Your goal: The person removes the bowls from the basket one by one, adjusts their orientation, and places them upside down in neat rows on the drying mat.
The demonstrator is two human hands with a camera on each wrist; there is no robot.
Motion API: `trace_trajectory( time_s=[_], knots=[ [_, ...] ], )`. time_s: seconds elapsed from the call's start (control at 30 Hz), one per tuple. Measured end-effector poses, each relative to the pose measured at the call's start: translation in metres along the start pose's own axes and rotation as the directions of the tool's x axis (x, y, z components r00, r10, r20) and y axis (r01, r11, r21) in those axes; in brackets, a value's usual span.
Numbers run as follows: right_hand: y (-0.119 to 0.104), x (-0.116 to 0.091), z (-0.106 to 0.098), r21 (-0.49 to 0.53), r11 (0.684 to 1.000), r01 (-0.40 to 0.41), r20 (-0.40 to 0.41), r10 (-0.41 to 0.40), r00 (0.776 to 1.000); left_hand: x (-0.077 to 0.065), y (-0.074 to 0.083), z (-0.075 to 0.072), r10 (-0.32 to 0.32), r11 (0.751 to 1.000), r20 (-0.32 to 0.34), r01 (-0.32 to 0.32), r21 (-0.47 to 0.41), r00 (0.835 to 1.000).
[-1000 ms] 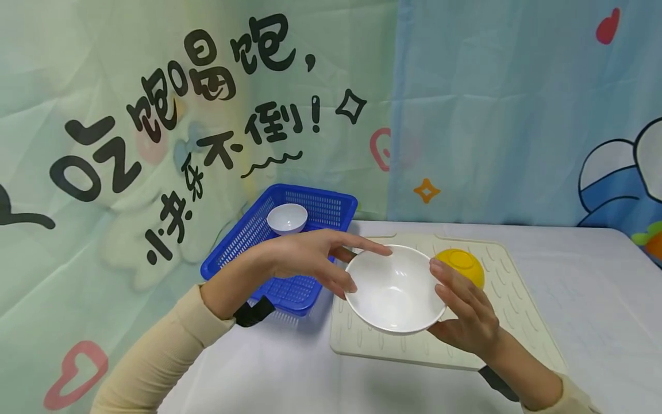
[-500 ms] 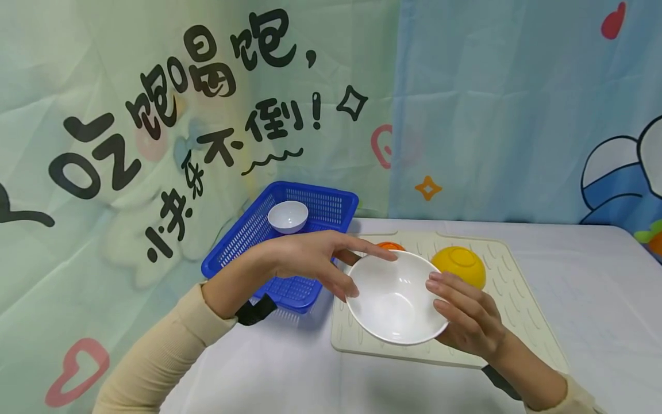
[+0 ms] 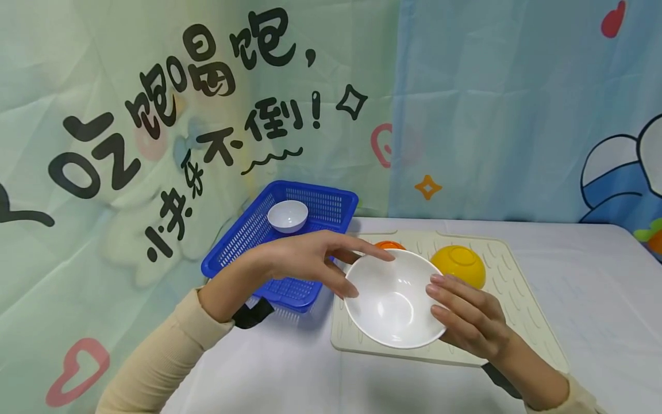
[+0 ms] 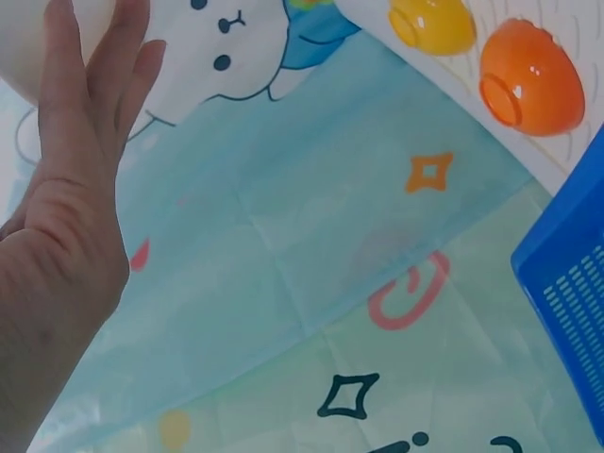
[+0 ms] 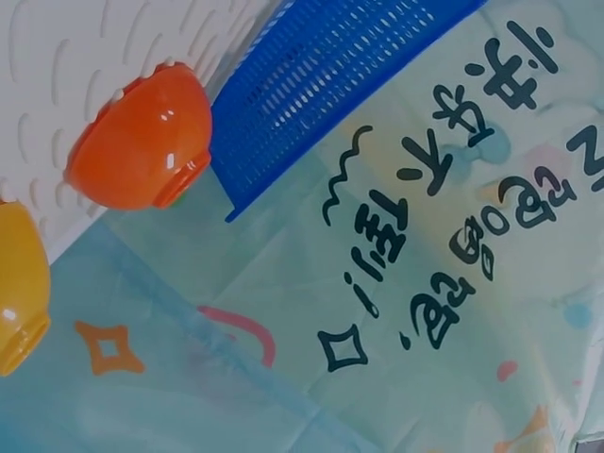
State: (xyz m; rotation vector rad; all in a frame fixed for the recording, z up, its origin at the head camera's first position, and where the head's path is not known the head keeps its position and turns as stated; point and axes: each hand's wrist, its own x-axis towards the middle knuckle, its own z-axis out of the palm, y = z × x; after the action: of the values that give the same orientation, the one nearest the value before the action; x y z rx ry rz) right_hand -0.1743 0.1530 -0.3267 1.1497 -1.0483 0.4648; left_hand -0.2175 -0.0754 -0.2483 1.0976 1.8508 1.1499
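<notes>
A white bowl (image 3: 395, 313) is held up between both hands, tilted so that its glossy inside faces the head camera. My left hand (image 3: 305, 260) grips its left rim, one finger stretched along the top edge and another digit over the inner side. On the opposite side my right hand (image 3: 478, 319) holds the rim, fingertips inside and thumb hidden behind. In the left wrist view, the left hand (image 4: 75, 198) reaches up to the pale bowl (image 4: 19, 52) at the corner. The right wrist view shows neither the right hand nor the held bowl.
A cream drying mat (image 3: 517, 322) lies beneath and behind, bearing an upturned yellow bowl (image 3: 460, 265) and an orange bowl (image 3: 389, 245), mostly hidden in the head view. To the left stands a blue basket (image 3: 338, 208) with a smaller white bowl (image 3: 287, 217) inside. Printed cloth hangs behind.
The held bowl has come down slightly and tipped further towards the head camera, and the orange bowl now shows behind it. The right hand's fingers have shifted a little on the rim.
</notes>
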Motion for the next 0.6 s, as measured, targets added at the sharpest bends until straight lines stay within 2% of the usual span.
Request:
trace_trajectory(
  time_s=[0.07,0.23,0.37,0.47,0.6],
  knots=[
    [0.0,0.0,-0.001,0.007,1.0,0.003,0.002,-0.003,1.0,-0.002,0.0,-0.001,0.015,1.0,0.015,-0.015,-0.005,1.0],
    [0.0,0.006,0.001,0.003,1.0,-0.004,-0.022,0.004,1.0,-0.006,0.001,-0.002,0.027,0.996,0.054,-0.022,-0.091,0.998],
    [0.002,0.013,0.003,0.008,0.999,-0.031,-0.057,0.031,0.998,-0.008,-0.001,-0.003,0.079,0.994,0.074,-0.073,-0.078,0.994],
    [0.003,0.019,0.004,0.052,0.997,-0.049,-0.074,0.053,0.996,-0.01,-0.004,-0.003,0.124,0.991,0.088,-0.119,-0.06,0.988],
    [0.003,0.019,-0.001,0.095,0.991,-0.094,-0.043,0.098,0.994,-0.012,-0.007,-0.003,0.156,0.986,0.103,-0.149,-0.073,0.982]
  ],
)
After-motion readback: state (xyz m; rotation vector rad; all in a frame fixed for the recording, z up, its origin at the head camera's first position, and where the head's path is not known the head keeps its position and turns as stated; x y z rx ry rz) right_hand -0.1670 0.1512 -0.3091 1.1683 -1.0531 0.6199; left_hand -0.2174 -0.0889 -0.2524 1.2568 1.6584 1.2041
